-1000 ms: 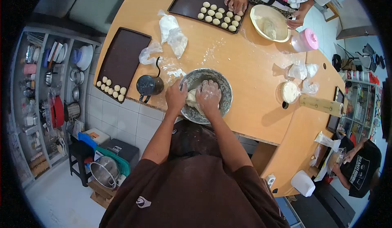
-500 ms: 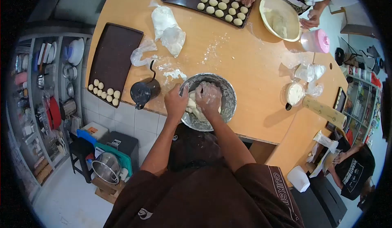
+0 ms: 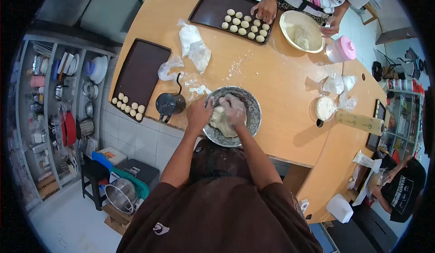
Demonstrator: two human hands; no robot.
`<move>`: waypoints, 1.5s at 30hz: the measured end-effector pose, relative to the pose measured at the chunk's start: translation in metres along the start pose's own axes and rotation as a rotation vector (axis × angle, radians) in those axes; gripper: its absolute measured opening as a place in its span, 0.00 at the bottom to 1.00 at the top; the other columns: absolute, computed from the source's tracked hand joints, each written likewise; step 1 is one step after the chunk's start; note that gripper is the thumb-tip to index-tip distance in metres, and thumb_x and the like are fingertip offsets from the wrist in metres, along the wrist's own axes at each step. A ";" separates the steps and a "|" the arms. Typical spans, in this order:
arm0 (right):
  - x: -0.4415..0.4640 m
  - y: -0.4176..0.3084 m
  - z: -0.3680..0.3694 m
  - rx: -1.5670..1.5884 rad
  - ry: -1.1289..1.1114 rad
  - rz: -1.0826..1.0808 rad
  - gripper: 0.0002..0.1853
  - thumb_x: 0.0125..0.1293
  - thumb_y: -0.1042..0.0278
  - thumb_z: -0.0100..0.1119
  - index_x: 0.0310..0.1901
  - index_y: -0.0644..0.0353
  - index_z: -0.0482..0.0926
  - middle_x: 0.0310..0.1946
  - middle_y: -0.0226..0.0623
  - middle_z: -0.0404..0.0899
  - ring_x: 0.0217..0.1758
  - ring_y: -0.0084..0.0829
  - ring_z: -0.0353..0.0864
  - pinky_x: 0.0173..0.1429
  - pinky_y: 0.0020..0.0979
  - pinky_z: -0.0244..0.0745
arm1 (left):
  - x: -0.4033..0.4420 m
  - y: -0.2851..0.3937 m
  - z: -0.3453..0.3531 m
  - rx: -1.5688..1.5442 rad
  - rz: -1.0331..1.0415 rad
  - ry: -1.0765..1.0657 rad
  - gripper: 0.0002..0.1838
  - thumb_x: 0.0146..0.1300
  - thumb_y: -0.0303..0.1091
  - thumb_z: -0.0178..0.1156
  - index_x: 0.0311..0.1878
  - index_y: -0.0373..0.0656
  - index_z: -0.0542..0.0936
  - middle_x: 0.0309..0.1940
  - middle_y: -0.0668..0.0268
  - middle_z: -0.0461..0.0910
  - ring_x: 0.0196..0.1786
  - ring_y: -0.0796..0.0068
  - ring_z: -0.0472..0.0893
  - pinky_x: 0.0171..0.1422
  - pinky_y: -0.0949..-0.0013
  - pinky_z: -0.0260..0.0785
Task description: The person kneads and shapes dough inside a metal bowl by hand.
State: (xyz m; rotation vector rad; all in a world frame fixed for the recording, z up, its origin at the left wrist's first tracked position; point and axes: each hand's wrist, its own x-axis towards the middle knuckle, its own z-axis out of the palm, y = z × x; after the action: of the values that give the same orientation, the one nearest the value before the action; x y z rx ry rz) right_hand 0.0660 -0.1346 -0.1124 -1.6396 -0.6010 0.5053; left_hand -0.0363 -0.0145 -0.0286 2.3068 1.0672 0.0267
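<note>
A metal bowl (image 3: 254,110) stands at the table's near edge with a lump of pale dough (image 3: 223,122) in it. My left hand (image 3: 199,113) grips the bowl's left rim, its fingers curled over the edge. Inside the bowl, my right hand (image 3: 233,110) is on the dough, floury and blurred by motion; whether its fingers close on the dough is unclear. Left of the bowl is a dark pitcher (image 3: 170,104) with a thin curved spout, and spilled flour (image 3: 199,90) lies just beyond.
Two dark trays (image 3: 144,67) (image 3: 217,10) hold dough balls. Bags of flour (image 3: 194,46), a cream bowl (image 3: 312,26), a pink-lidded jar (image 3: 340,50) and a wrap roll (image 3: 360,122) lie around. One person's hand (image 3: 266,10) touches the far tray; another person (image 3: 403,187) is at right.
My right hand has lifted slightly on the dough, uncovering more of it, and is now blurred. My left hand stays at the rim. The whole view has shifted slightly.
</note>
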 end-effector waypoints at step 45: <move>-0.083 -0.131 -0.106 -0.536 -0.232 -0.034 0.25 0.54 0.78 0.67 0.57 0.60 0.79 0.50 0.53 0.73 0.52 0.53 0.78 0.57 0.46 0.76 | -0.001 0.011 0.006 0.089 0.178 -0.058 0.18 0.70 0.50 0.59 0.40 0.44 0.84 0.30 0.50 0.85 0.38 0.45 0.85 0.43 0.46 0.75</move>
State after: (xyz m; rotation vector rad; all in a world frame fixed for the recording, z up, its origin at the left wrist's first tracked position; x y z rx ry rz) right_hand 0.0558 -0.2543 0.0327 -2.0852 -0.9977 0.5430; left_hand -0.0277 -0.0238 -0.0279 2.4616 0.8475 -0.0182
